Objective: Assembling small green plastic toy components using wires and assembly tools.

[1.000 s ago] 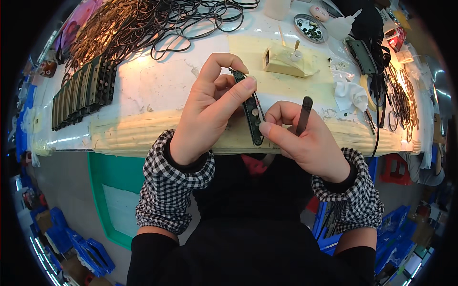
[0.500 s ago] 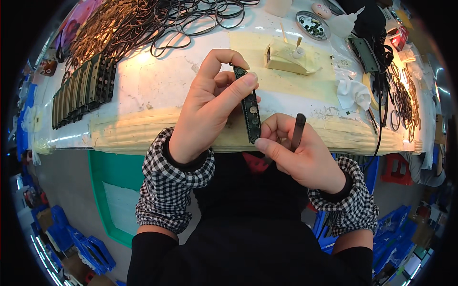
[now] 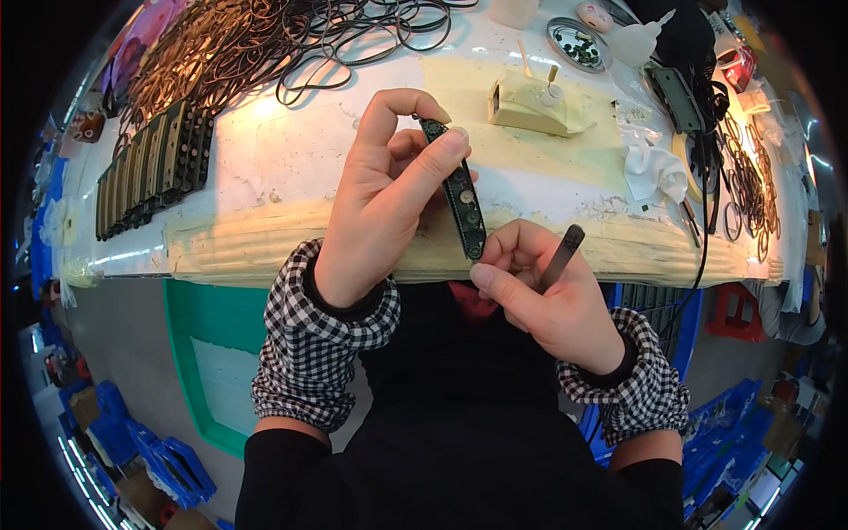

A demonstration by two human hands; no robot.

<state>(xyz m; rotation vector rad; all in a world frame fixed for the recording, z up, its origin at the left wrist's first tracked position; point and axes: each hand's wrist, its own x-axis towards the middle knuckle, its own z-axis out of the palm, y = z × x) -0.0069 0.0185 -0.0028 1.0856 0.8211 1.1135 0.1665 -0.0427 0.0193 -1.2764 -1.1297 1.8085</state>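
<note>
My left hand (image 3: 380, 190) is closed on a narrow dark green wheel unit (image 3: 464, 196), thumb on its face and fingers behind. Round wheels run along its face and a ribbed belt follows its edge, like a model tank's track. The unit slants over the table's front edge, lower end toward my right hand (image 3: 552, 291). That hand is curled around a flat dark tool (image 3: 561, 256) with a rounded upper end; its other end is hidden. My right thumb and forefinger are at the unit's lower tip; whether they touch it I cannot tell.
Several similar units (image 3: 155, 172) stand in a row at left, below a heap of dark belts (image 3: 221, 57). Farther back are a yellowish taped block (image 3: 530, 106) and a round dish (image 3: 579, 44) of small parts. More belts (image 3: 751, 177) lie at right. A green bin (image 3: 190, 371) sits below.
The wheel unit's upper end has shifted slightly left with my left hand. My right hand has moved a little down, and the dark tool in it leans farther right.
</note>
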